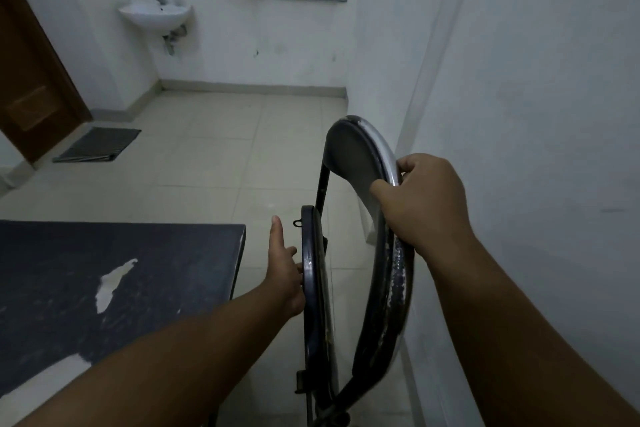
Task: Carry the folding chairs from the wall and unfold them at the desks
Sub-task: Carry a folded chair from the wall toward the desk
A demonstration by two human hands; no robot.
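Dark tabletop [121,270] at left; beside its corner stands the folding chair [356,156], partly open near the wall. The right hand [422,198] grips the backrest rim. The left hand [285,270] touches the seat edge with one finger straight; whether it grasps is unclear.

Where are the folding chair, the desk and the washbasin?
folding chair [349,152]: head view, on its grey backrest panel.
desk [156,253]: head view, on the bare dark top.
washbasin [152,19]: head view, on the bowl's front.
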